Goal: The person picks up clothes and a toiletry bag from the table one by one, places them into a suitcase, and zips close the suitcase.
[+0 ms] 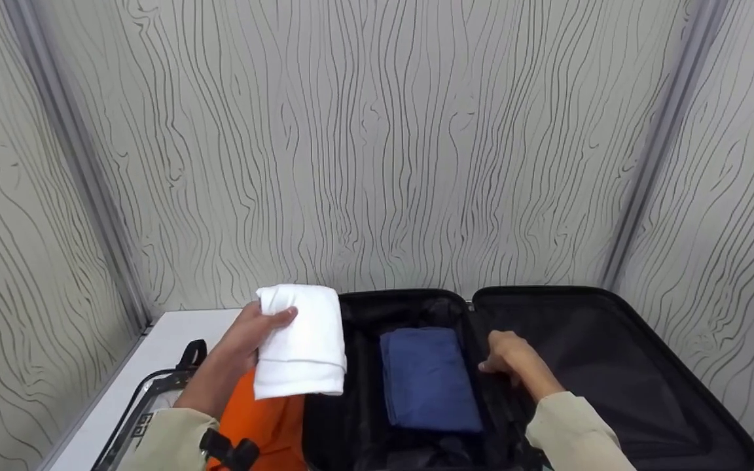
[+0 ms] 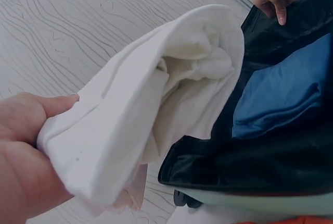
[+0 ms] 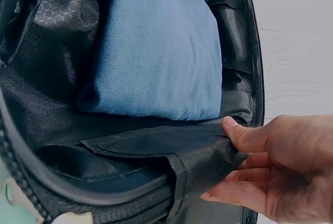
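A folded white towel (image 1: 302, 347) is gripped along its left edge by my left hand (image 1: 249, 337), thumb on top. The left wrist view shows its loose folds (image 2: 192, 78) gaping at one end. The towel hangs above the left rim of an open black suitcase (image 1: 367, 451). Inside the suitcase lies a folded blue cloth (image 1: 429, 379). My right hand (image 1: 514, 360) is at the hinge side between the two halves. In the right wrist view its thumb and fingers pinch a black fabric flap (image 3: 203, 156) of the lining, beside the blue cloth.
An orange cloth (image 1: 259, 418) lies left of the suitcase, under my left forearm. Farther left is a clear bag with black trim (image 1: 148, 405) on the white table (image 1: 200, 320). The suitcase lid (image 1: 593, 366) lies open at the right. A patterned wall (image 1: 377, 144) stands behind.
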Tool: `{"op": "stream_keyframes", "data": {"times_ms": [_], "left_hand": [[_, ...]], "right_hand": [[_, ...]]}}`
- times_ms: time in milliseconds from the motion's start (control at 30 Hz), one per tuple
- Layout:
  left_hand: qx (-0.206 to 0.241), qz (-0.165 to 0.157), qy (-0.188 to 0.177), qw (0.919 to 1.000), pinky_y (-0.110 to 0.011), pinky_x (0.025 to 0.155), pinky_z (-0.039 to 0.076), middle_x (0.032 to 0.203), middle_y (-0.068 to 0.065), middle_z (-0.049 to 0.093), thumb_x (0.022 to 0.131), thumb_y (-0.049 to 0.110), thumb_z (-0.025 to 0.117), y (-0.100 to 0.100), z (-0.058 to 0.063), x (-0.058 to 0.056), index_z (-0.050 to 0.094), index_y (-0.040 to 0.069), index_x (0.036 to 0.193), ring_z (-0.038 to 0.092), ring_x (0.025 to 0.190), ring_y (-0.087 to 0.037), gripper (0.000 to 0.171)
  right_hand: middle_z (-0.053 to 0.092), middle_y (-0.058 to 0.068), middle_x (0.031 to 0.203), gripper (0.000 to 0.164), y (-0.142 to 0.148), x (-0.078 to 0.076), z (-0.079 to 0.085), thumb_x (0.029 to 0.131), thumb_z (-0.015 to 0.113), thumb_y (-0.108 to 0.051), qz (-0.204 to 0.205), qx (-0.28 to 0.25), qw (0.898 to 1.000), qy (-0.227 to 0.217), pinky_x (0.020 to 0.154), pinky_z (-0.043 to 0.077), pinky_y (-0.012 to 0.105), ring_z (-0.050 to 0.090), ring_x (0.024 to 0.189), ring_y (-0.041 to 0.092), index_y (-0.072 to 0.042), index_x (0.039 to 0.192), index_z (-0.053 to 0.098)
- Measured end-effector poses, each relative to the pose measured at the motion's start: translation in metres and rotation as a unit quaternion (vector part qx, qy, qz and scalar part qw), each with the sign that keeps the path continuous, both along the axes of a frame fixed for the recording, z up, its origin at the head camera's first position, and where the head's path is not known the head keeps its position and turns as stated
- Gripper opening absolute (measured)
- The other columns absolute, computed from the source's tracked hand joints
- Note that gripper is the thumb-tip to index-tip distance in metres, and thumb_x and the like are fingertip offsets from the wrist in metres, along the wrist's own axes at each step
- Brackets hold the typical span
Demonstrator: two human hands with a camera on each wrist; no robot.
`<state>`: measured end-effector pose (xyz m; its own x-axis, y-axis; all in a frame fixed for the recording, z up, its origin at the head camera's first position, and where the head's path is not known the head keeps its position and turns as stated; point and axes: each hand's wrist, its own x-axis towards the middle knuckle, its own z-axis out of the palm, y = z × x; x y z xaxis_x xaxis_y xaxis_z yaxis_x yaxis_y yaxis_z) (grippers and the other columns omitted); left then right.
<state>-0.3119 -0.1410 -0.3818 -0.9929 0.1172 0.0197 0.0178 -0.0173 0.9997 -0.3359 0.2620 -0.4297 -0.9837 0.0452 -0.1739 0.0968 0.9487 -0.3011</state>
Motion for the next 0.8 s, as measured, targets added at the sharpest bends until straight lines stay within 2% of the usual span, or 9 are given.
{"op": "stream_keyframes", "data": {"times_ms": [133, 400, 533, 800], "left_hand": [[0.005, -0.001, 0.001, 1.0, -0.036, 0.069, 0.055, 0.086, -0.009, 0.063, 0.088, 0.01, 0.061, 0.015, 0.006, -0.004, 0.052, -0.003, 0.115, 0.065, 0.076, -0.02, 0.031], [0.01, -0.033, 0.01, 0.9994, -0.037, 0.07, 0.056, 0.087, -0.01, 0.063, 0.089, 0.012, 0.06, 0.049, 0.013, -0.01, 0.052, -0.001, 0.116, 0.065, 0.077, -0.02, 0.031], [0.009, -0.04, 0.006, 0.9991, -0.037, 0.069, 0.056, 0.086, -0.01, 0.062, 0.089, 0.011, 0.06, 0.065, 0.013, -0.013, 0.051, -0.002, 0.115, 0.064, 0.076, -0.02, 0.031], [0.015, -0.084, 0.022, 0.9961, -0.033, 0.068, 0.055, 0.085, -0.007, 0.061, 0.088, 0.013, 0.061, 0.097, 0.009, -0.023, 0.049, -0.002, 0.116, 0.063, 0.075, -0.017, 0.034]], "right_hand": [[0.06, 0.023, 0.08, 0.023, 0.003, 0.0, 0.0, 0.081, 0.072, -0.015, -0.002, -0.001, 1.0, 0.001, 0.042, 0.051, 0.032, 0.06, 0.043, 0.025, 0.001, 0.077, 0.056], [0.059, 0.025, 0.081, 0.025, 0.006, 0.0, 0.0, 0.082, 0.071, -0.016, -0.017, 0.006, 1.0, -0.002, 0.042, 0.052, 0.033, 0.06, 0.045, 0.025, 0.004, 0.086, 0.057], [0.059, 0.022, 0.076, 0.024, 0.003, 0.0, -0.002, 0.082, 0.071, -0.016, -0.019, -0.005, 1.0, -0.004, 0.042, 0.051, 0.033, 0.06, 0.044, 0.025, 0.003, 0.083, 0.057], [0.059, 0.029, 0.092, 0.025, -0.006, -0.001, -0.005, 0.081, 0.072, -0.016, -0.024, -0.004, 1.0, 0.011, 0.04, 0.051, 0.032, 0.059, 0.043, 0.026, 0.003, 0.085, 0.057]]}}
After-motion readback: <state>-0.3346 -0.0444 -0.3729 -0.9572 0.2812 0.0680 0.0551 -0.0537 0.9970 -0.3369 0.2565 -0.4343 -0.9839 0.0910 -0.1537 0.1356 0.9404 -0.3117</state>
